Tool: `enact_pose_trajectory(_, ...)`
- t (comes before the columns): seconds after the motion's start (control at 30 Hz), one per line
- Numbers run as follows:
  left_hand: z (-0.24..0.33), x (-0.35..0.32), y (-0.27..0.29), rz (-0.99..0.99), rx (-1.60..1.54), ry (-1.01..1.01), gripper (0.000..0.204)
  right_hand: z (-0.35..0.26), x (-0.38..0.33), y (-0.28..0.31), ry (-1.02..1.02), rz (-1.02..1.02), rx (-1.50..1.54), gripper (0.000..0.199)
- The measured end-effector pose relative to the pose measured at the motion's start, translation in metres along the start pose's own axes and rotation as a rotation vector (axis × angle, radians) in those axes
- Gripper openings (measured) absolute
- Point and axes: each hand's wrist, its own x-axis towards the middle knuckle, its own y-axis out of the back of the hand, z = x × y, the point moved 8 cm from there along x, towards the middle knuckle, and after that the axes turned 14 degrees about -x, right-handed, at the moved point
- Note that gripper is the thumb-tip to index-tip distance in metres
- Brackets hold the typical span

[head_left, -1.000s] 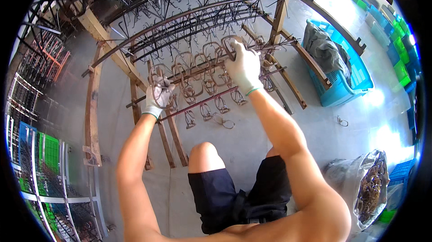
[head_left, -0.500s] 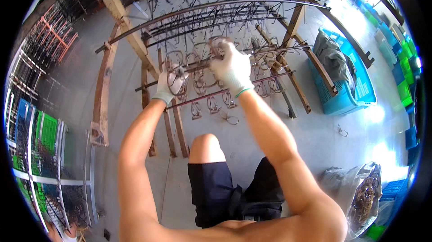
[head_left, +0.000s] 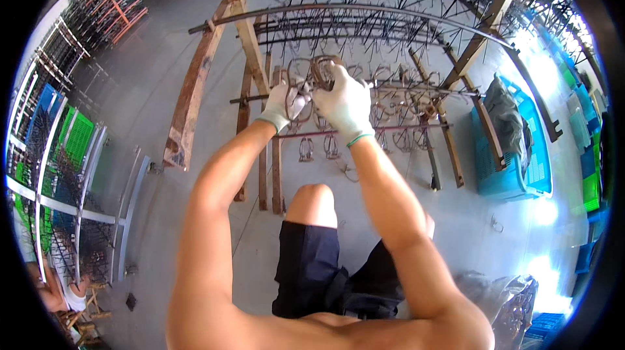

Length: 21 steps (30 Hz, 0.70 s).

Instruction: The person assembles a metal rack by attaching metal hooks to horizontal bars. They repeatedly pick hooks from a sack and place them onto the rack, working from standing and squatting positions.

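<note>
In front of the rack, my two hands are close together in white gloves with green cuffs. My left hand [head_left: 285,104] is closed on a brown looped piece [head_left: 291,80], thin and rounded like bent wire or a frame. My right hand [head_left: 343,104] grips a small bunch of similar brown loops [head_left: 323,70] that stick out above its fingers. Fingers and gloves hide part of both holds. Behind and below the hands, several more looped pieces [head_left: 403,138] hang from the rack's thin rods [head_left: 397,128]. Their exact kind is too small to tell.
Wooden posts [head_left: 244,31] and a long dark bar [head_left: 364,6] frame the rack, with black hooks behind. To the right stands a blue basket [head_left: 521,184] with dark grey sheeting [head_left: 506,116]. A metal rack with green crates [head_left: 77,145] stands left. Another person [head_left: 73,295] is at lower left.
My left and right hands have come closer together, their looped pieces now side by side. The whole view has swung, so the rack and basket sit farther right in it.
</note>
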Motion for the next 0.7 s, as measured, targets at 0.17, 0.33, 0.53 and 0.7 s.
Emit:
enact_pose_trajectory(0.17,-0.049,-0.006,-0.003,0.202,-0.654,0.051,0.023,0.052,-0.004,0.04,-0.201,0.049,0.365,0.034)
enact_pose_trajectory(0.33,-0.023,-0.006,0.01,0.089,0.095,0.031,0.023,-0.026,-0.021,0.017,0.021,0.144,0.293,0.036)
enact_pose_trajectory(0.53,-0.023,-0.01,0.0,0.206,0.333,-0.113,0.025,-0.051,-0.014,-0.002,0.04,0.27,0.12,0.06)
enact_pose_trajectory(0.7,-0.018,-0.018,-0.021,0.571,1.657,-0.338,0.039,-0.074,-0.005,-0.019,0.038,-0.247,0.208,0.062)
